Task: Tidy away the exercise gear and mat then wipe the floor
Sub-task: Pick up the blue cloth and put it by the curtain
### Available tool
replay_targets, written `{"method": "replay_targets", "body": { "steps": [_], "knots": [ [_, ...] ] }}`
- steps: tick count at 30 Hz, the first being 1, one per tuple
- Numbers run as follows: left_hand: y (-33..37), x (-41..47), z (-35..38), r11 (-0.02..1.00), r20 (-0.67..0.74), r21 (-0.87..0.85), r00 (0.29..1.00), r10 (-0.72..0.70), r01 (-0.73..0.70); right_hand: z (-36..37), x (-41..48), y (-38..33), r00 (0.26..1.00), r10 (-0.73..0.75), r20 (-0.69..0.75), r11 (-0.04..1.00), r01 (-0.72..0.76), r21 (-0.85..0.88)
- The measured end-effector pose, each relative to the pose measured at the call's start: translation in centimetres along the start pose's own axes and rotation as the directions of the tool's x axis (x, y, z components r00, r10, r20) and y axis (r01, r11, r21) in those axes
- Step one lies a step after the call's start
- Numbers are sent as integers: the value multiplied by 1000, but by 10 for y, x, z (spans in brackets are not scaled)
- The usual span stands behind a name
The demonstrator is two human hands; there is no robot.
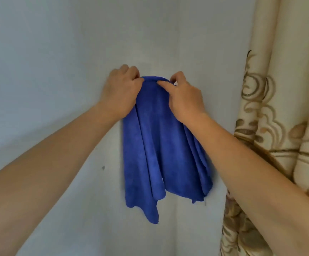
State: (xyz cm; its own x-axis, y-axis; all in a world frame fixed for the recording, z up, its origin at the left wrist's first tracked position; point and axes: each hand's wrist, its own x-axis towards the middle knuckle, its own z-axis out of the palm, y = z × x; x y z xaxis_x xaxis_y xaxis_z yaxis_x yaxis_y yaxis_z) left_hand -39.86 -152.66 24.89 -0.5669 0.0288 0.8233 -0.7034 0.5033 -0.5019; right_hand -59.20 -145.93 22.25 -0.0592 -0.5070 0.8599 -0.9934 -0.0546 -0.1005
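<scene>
A blue cloth hangs in folds against a pale wall, its top bunched at about the middle of the view. My left hand grips the cloth's top left edge with fingers curled over it. My right hand pinches the top right edge, thumb pressed on the front of the fabric. Whatever the cloth hangs from is hidden behind the hands and fabric, apart from a small white bit by my right fingers. No exercise gear, mat or floor is in view.
The pale grey-white wall fills the left and centre, with a small dark mark low down. A cream curtain with a gold swirl pattern hangs in folds along the right side, close to my right forearm.
</scene>
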Motion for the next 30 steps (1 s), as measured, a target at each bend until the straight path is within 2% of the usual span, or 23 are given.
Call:
{"method": "replay_targets", "body": {
  "steps": [2, 4, 9, 14, 19, 21, 23, 25, 27, 30],
  "knots": [
    [5, -4, 11, 993, -20, 108, 999, -34, 36, 21, 7, 11, 998, -62, -4, 995, 62, 84],
    [11, -12, 17, 987, -67, 161, 998, -13, 24, 46, -2, 17, 988, -141, -69, 978, 150, 148],
    [18, -14, 10, 980, -29, 184, 996, 85, -79, 82, -42, 20, 971, -198, -134, 942, 226, 248],
    [34, -49, -4, 992, 88, 123, 996, -7, -4, 83, -72, 15, 982, -158, -107, 930, 185, 317],
    [52, -147, -35, 985, 276, 154, 954, -119, 78, 93, -97, -2, 992, -18, -123, 901, 69, 428],
    [56, -187, -56, 970, 371, 210, 909, -191, 119, 98, -109, -22, 985, 35, -168, 898, 43, 437],
    [57, -222, -80, 922, 431, 314, 832, -349, 224, 99, -119, -46, 974, 18, -226, 899, 83, 429],
    [55, -252, -113, 843, 442, 421, 735, -514, 336, 94, -134, -74, 971, -46, -235, 896, 144, 421],
    [50, -283, -157, 759, 430, 518, 647, -629, 394, 87, -156, -110, 971, -155, -181, 890, 217, 402],
    [36, -327, -246, 648, 368, 626, 569, -735, 433, 70, -189, -185, 939, -310, -149, 842, 344, 416]
  ]
}}
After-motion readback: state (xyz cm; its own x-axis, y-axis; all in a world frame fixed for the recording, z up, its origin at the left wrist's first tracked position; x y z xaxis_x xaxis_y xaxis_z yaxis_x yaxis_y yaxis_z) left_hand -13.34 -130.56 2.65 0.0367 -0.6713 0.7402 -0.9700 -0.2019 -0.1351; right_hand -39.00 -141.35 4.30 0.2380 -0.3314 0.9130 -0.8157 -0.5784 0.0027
